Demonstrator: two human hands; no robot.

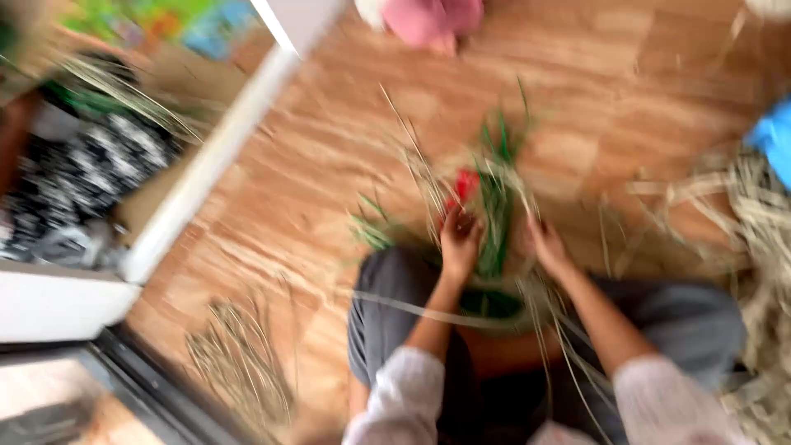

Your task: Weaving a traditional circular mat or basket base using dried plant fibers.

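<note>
The head view is blurred by motion. I sit on a floor of brown tiles with grey trousers and white sleeves. My left hand [459, 241] grips pale straw strands [422, 177] beside a small red piece [465, 184]. My right hand [547, 245] holds strands of a bundle of green and pale fibres [497, 206] that stands between my knees. Long pale strands trail over my lap.
A loose heap of dry straw [239, 363] lies at the lower left, another pile [754, 222] at the right beside a blue thing [774, 136]. A white door frame [206, 165] runs at the left. A pink object [428, 18] lies at the top.
</note>
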